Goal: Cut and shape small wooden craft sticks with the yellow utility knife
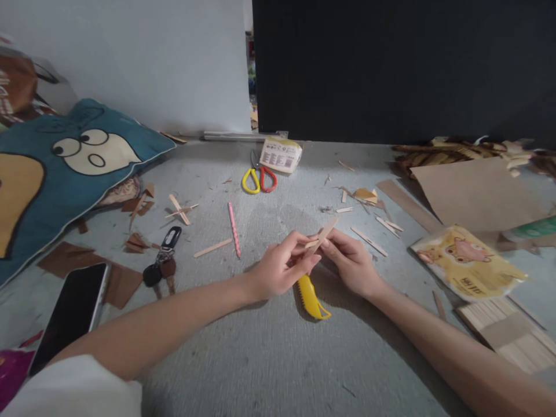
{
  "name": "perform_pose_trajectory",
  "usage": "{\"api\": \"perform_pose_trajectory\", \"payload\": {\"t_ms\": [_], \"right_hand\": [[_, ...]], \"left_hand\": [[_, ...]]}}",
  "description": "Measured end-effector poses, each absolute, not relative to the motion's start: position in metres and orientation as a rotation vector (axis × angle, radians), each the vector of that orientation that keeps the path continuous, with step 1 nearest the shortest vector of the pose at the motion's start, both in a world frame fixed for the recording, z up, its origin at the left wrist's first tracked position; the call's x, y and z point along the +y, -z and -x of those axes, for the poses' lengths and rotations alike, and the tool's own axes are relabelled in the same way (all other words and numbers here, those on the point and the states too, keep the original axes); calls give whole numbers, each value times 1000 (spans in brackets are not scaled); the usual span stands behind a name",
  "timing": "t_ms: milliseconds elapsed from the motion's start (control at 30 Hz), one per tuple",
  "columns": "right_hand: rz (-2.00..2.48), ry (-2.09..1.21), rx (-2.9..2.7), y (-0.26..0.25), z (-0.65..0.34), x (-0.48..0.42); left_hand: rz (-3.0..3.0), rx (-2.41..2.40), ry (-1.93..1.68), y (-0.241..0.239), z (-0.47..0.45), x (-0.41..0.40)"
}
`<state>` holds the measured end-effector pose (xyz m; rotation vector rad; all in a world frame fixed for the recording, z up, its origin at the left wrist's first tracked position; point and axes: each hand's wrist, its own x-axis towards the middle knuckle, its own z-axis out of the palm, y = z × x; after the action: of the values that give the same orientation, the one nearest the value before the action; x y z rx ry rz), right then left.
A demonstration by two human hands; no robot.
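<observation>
A flat wooden craft stick [326, 231] is pinched between my two hands, slanting up to the right. My left hand [284, 263] has thumb and fingers closed on its lower end; a second short wooden piece seems to cross it there. My right hand [350, 258] is closed on the stick from the other side, thumb against it. Just under the hands a yellow utility knife [310, 298] lies on the table, its upper part hidden by my left hand. Left of the hands are a pink spiral-striped straw [233, 229] and another craft stick [212, 248].
Scissors [259, 178] and a tissue packet [281, 155] lie at the back. Keys [163, 266], a phone [72, 307] and a blue cushion [87, 156] are left. Right are stick scraps [369, 240], a yellow packet [469, 263], bundled craft sticks [508, 336] and brown paper [473, 191].
</observation>
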<state>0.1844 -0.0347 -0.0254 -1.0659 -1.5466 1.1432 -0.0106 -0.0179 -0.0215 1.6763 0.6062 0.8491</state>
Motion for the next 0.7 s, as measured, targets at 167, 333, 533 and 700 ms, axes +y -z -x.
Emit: {"api": "perform_pose_trajectory", "payload": {"t_ms": [167,333,533,700], "right_hand": [[1006,-1093,-1588,21,-182,-32],[944,-1093,-1612,21,-183,-30],[995,-1072,-1666,24,-186,-31],[938,-1058,-1719,23,-184,-33]], "left_hand": [[-1789,560,-849,26,13,-19],[-1810,513,-825,31,14,-18],[-1806,537,-821,33,13,-19],[-1870,597,-854,30,14,-19]]}}
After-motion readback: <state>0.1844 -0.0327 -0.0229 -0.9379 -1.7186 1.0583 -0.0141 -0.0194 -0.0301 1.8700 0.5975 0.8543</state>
